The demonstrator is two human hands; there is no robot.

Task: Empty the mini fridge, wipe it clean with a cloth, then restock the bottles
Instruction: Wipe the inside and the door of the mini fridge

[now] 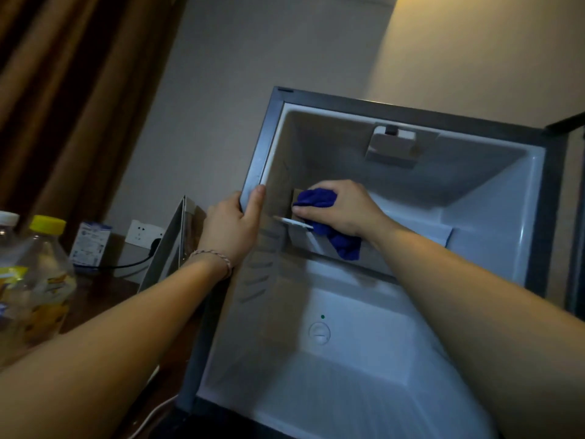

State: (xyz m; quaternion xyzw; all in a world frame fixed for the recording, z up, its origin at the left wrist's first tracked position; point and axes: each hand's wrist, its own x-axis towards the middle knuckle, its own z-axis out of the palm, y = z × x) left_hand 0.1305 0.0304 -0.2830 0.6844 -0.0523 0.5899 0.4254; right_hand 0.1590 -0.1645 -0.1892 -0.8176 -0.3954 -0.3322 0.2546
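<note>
From the head view, the left hand (233, 224) curls its fingers round the left edge of the open mini fridge (253, 160), the right hand (343, 208) reaches inside gripping a bunched blue cloth (319, 201) against the back wall, and two bottles (41, 280) stand partly cropped at far left.

No print is readable: the bottle (44, 280) label and small box (91, 245) (both blurred).
</note>
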